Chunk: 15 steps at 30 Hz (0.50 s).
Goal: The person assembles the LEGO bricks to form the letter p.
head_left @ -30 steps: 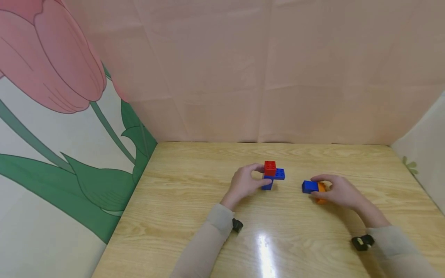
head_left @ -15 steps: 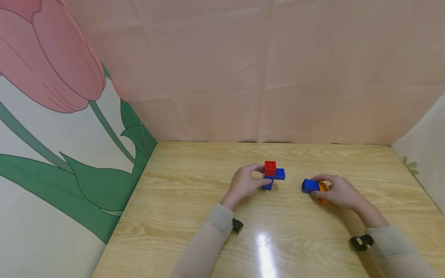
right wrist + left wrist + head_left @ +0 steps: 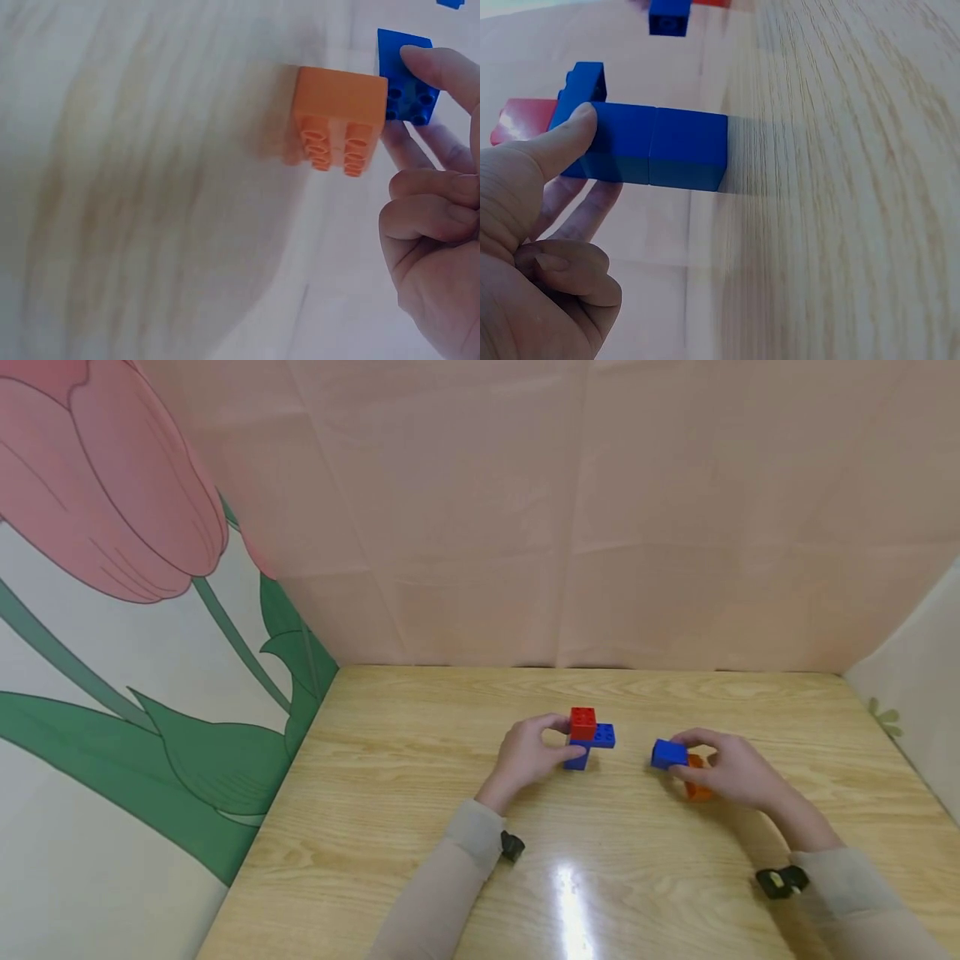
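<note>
My left hand (image 3: pixel 528 752) grips a stack of toy building bricks, thumb on one side and fingers on the other. A red brick (image 3: pixel 582 723) tops it, over a blue brick (image 3: pixel 604 736) that juts to the right. Two blue bricks (image 3: pixel 688 148) form the column below, its foot at the tabletop. My right hand (image 3: pixel 738 771) pinches a separate blue brick (image 3: pixel 667 754) between thumb and fingers. Just beside that brick, an orange brick (image 3: pixel 341 97) lies on its side, studs facing sideways. Whether the two touch, I cannot tell.
The wooden table (image 3: pixel 420 718) runs back to a pinkish cloth wall (image 3: pixel 465 527). At left stands a wall panel with a tulip picture (image 3: pixel 142 485), at right a pale wall (image 3: pixel 918 685). Black devices (image 3: pixel 782 882) sit on both wrists.
My right hand has raised the blue brick slightly and away from the orange brick, which shows more now. The left hand and its stack have stayed still.
</note>
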Each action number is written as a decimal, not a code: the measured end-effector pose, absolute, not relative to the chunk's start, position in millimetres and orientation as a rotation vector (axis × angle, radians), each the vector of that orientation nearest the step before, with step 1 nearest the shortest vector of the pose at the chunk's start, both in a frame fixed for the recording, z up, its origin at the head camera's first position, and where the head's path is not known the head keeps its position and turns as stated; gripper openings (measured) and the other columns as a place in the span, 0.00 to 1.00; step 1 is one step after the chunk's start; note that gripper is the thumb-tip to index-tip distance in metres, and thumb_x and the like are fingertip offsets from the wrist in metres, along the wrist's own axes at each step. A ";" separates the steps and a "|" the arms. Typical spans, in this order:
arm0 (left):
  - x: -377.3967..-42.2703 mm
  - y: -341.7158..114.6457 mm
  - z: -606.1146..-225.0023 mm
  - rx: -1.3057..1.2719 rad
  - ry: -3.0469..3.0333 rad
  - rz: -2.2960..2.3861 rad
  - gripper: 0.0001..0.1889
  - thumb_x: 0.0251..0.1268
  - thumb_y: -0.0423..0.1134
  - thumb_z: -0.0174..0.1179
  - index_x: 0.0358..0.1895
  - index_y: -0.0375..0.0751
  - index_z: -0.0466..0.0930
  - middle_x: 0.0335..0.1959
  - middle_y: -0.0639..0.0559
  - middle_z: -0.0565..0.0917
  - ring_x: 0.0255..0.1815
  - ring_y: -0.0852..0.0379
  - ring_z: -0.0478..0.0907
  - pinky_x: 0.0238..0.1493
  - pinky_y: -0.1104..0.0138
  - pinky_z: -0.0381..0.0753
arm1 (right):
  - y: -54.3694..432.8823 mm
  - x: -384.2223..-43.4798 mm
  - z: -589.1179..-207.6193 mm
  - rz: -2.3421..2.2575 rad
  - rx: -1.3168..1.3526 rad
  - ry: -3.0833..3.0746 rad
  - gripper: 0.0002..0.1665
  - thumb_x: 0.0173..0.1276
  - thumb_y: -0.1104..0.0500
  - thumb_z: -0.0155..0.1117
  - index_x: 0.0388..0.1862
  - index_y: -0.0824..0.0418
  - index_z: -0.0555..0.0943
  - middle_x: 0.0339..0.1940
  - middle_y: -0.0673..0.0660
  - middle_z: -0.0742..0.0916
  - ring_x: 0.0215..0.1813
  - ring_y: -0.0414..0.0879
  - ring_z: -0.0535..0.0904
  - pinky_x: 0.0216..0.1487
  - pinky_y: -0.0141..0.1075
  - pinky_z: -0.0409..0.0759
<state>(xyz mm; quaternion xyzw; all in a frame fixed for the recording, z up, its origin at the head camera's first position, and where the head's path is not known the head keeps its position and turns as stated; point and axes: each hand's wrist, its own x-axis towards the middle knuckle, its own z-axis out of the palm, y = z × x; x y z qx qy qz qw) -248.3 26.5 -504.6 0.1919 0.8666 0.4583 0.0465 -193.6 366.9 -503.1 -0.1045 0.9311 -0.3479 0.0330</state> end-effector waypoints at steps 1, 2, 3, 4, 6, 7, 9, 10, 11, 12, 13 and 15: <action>-248.4 26.6 -504.6 0.587 2.644 1.398 0.22 0.61 0.56 0.75 0.58 0.59 0.86 0.50 0.70 0.85 0.63 0.53 0.81 0.66 0.54 0.75 | 365.8 -193.5 -501.8 -1.071 -0.316 2.867 0.27 0.66 0.47 0.78 0.59 0.58 0.82 0.51 0.61 0.88 0.23 0.42 0.73 0.19 0.34 0.68; -248.5 26.6 -504.7 0.587 2.644 1.398 0.22 0.61 0.56 0.75 0.58 0.59 0.86 0.50 0.70 0.85 0.63 0.53 0.81 0.66 0.54 0.75 | 364.6 -193.4 -500.5 -1.074 -0.314 2.869 0.27 0.67 0.46 0.78 0.59 0.57 0.82 0.51 0.60 0.88 0.22 0.41 0.71 0.18 0.34 0.66; -248.5 26.5 -504.6 0.587 2.643 1.397 0.22 0.61 0.56 0.75 0.58 0.59 0.86 0.50 0.70 0.85 0.63 0.53 0.80 0.66 0.54 0.75 | 363.4 -193.5 -499.3 -1.075 -0.321 2.875 0.27 0.67 0.46 0.77 0.59 0.56 0.82 0.48 0.60 0.88 0.20 0.40 0.69 0.17 0.34 0.65; -248.6 26.6 -504.5 0.587 2.643 1.396 0.22 0.61 0.56 0.75 0.58 0.59 0.86 0.50 0.71 0.85 0.63 0.53 0.80 0.66 0.54 0.75 | 362.0 -193.7 -498.0 -1.076 -0.333 2.886 0.26 0.67 0.46 0.77 0.59 0.55 0.83 0.48 0.59 0.88 0.20 0.39 0.68 0.18 0.34 0.64; -248.7 26.4 -504.5 0.588 2.642 1.395 0.22 0.61 0.56 0.75 0.58 0.59 0.86 0.50 0.71 0.85 0.63 0.53 0.80 0.66 0.54 0.74 | 359.5 -194.6 -495.6 -1.104 -0.361 2.903 0.24 0.67 0.47 0.77 0.58 0.54 0.83 0.47 0.58 0.89 0.18 0.38 0.65 0.17 0.34 0.64; -248.9 26.4 -504.5 0.589 2.641 1.394 0.23 0.61 0.56 0.75 0.58 0.59 0.86 0.50 0.71 0.85 0.63 0.53 0.80 0.66 0.54 0.74 | 358.1 -195.0 -494.3 -1.103 -0.390 2.924 0.23 0.68 0.48 0.77 0.58 0.54 0.84 0.48 0.57 0.89 0.21 0.37 0.69 0.19 0.34 0.68; -248.9 26.2 -504.4 0.587 2.639 1.395 0.23 0.61 0.56 0.75 0.59 0.59 0.86 0.50 0.71 0.85 0.63 0.53 0.80 0.66 0.53 0.74 | 355.4 -196.3 -491.8 -1.105 -0.439 2.957 0.23 0.68 0.49 0.77 0.58 0.53 0.84 0.49 0.57 0.88 0.26 0.38 0.74 0.24 0.34 0.75; -249.0 26.4 -504.5 0.588 2.639 1.394 0.23 0.61 0.56 0.75 0.59 0.59 0.86 0.50 0.71 0.85 0.63 0.53 0.80 0.66 0.53 0.74 | 354.2 -196.7 -490.4 -1.104 -0.453 2.972 0.23 0.68 0.50 0.77 0.59 0.54 0.84 0.52 0.57 0.88 0.33 0.40 0.78 0.29 0.35 0.78; -249.1 26.4 -504.6 0.589 2.638 1.394 0.23 0.61 0.57 0.75 0.59 0.59 0.86 0.50 0.71 0.85 0.63 0.53 0.80 0.66 0.53 0.74 | 353.0 -197.3 -488.9 -1.101 -0.463 2.983 0.23 0.68 0.50 0.77 0.60 0.54 0.84 0.53 0.58 0.88 0.39 0.43 0.81 0.34 0.37 0.81; -249.3 26.5 -504.8 0.591 2.639 1.394 0.23 0.61 0.57 0.74 0.59 0.59 0.86 0.50 0.71 0.85 0.63 0.53 0.80 0.66 0.53 0.74 | 351.7 -197.7 -487.0 -1.091 -0.467 2.992 0.24 0.69 0.50 0.76 0.60 0.55 0.84 0.55 0.59 0.87 0.47 0.47 0.82 0.40 0.40 0.83; -249.5 26.6 -505.0 0.592 2.639 1.395 0.23 0.61 0.57 0.74 0.59 0.59 0.86 0.50 0.71 0.85 0.63 0.53 0.80 0.66 0.53 0.74 | 350.4 -198.2 -485.5 -1.081 -0.472 3.003 0.24 0.69 0.49 0.76 0.61 0.55 0.84 0.55 0.59 0.87 0.53 0.51 0.81 0.44 0.43 0.84; -249.7 26.5 -505.2 0.595 2.641 1.395 0.23 0.61 0.57 0.74 0.58 0.59 0.86 0.50 0.71 0.85 0.63 0.53 0.80 0.66 0.52 0.74 | 348.3 -199.1 -482.4 -1.081 -0.457 3.001 0.25 0.70 0.48 0.75 0.62 0.55 0.83 0.56 0.60 0.86 0.56 0.57 0.80 0.48 0.45 0.84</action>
